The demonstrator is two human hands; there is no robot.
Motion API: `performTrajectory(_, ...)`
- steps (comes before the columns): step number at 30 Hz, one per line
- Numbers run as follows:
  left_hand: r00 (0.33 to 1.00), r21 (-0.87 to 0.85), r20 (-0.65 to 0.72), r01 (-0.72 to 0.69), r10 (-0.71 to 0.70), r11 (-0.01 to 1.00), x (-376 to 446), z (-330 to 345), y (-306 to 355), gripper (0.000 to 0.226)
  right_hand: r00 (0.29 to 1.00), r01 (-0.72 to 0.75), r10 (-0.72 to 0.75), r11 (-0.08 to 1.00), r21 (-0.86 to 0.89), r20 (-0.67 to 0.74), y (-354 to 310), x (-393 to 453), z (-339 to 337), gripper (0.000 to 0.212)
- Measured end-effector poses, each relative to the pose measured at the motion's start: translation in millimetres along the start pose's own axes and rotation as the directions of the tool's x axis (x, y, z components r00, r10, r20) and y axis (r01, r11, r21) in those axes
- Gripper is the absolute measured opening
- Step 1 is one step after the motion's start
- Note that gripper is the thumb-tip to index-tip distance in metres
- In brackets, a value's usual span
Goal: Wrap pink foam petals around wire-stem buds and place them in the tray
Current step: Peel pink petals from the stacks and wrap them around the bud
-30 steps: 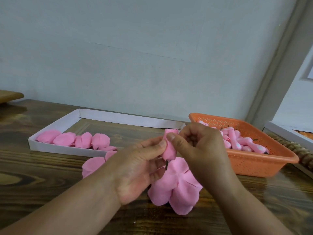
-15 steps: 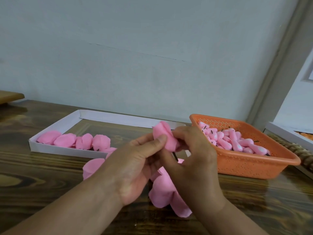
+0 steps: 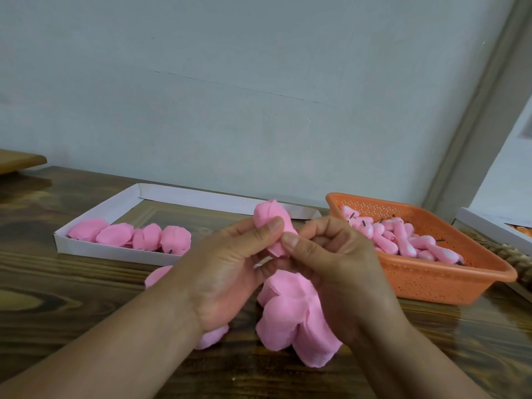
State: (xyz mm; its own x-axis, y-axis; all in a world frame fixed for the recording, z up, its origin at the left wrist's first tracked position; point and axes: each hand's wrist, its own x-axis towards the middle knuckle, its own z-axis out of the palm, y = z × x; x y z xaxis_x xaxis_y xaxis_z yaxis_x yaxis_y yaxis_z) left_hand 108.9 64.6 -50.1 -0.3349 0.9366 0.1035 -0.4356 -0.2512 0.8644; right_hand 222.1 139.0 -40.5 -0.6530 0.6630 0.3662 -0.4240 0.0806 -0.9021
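Both hands hold one pink foam bud (image 3: 272,223) above the table, a petal curled round it. My left hand (image 3: 227,272) pinches its upper part with the thumb. My right hand (image 3: 336,263) pinches its lower end between thumb and fingers. The wire stem is hidden by the fingers. Under the hands lies a loose pile of pink petals (image 3: 290,315). The white tray (image 3: 115,251) at the left holds several wrapped pink buds (image 3: 129,236).
An orange perforated basket (image 3: 431,277) at the right is full of unwrapped pink buds (image 3: 400,240) with short dark wire stems. A second white tray edge (image 3: 489,228) shows at the far right. The dark wooden table (image 3: 57,298) runs back to a pale wall.
The bud has tilted, its top leaning left. My right thumb has slid onto its lower end, and the petal now lies tighter round it. The hands sit slightly higher.
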Motion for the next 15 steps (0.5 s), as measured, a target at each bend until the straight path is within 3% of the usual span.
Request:
performTrajectory(2, 0.999, 0.015, -0.023, -0.028, 0.028, 1.000, 1.7, 0.2, -0.7, 0.031, 1.000, 0.005, -0.004, 1.000, -0.030, 0.016, -0.4, -0.5, 0.3, 0.025)
performTrajectory(4, 0.996, 0.012, -0.067, -0.059, 0.059, 0.998, 2.4, 1.1, -1.9, 0.036, 0.989, 0.124, -0.142, 0.928, -0.352, -0.027, 1.2, -2.4, 0.9, 0.025)
performTrajectory(6, 0.991, 0.033, -0.079, -0.101, 0.104, 0.994, 1.6, 3.5, -2.3, 0.022, 0.940, 0.249, -0.341, 0.667, -0.702, 0.009, 6.3, -4.6, 2.3, 0.025)
performTrajectory(7, 0.990, 0.048, -0.083, -0.110, 0.114, 0.993, 0.9, 5.1, -2.5, 0.018, 0.911, 0.281, -0.411, 0.532, -0.799, 0.047, 8.7, -5.5, 3.9, 0.023)
performTrajectory(8, 0.989, 0.055, -0.095, -0.113, 0.117, 0.992, 0.8, 5.9, -3.1, 0.017, 0.891, 0.297, -0.450, 0.466, -0.834, 0.066, 10.3, -6.1, 5.8, 0.021)
performTrajectory(10, 0.988, 0.047, -0.109, -0.106, 0.111, 0.993, 1.8, 5.2, -4.2, 0.018, 0.886, 0.301, -0.462, 0.502, -0.811, 0.043, 11.2, -6.8, 6.7, 0.020)
performTrajectory(13, 0.993, 0.063, -0.081, -0.084, 0.089, 0.994, 1.8, 1.7, -3.0, 0.031, 0.946, 0.231, -0.321, 0.757, -0.611, -0.040, 4.5, -6.3, 6.3, 0.020)
performTrajectory(15, 0.996, 0.099, -0.037, -0.074, 0.078, 0.992, 1.8, -1.1, -2.5, 0.042, 0.976, 0.187, -0.217, 0.875, -0.446, -0.015, 0.6, -6.2, 5.5, 0.021)
